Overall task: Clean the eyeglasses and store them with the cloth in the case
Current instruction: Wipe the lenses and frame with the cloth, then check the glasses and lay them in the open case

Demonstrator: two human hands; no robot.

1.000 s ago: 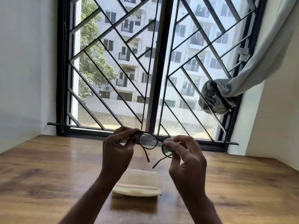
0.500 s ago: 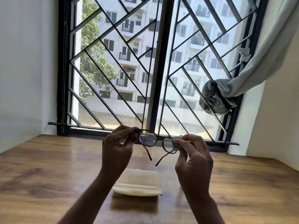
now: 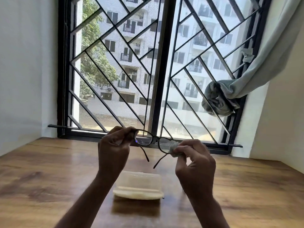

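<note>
A tall, black-barred window (image 3: 162, 79) fills the wall ahead. Below it the wooden counter (image 3: 49, 170) runs wall to wall, and a pale curtain (image 3: 246, 86) is knotted up at the window's right side. On the counter, between the person's forearms, sits a translucent case (image 3: 139, 186) with a cream base. Both hands are raised above it. The left hand (image 3: 113, 150) has its grip pinched on the left end of the eyeglasses (image 3: 144, 139), which are held in the air with the temples unfolded toward the person. The right hand (image 3: 195, 165) pinches a small pale cloth (image 3: 175, 148) against the right lens.
</note>
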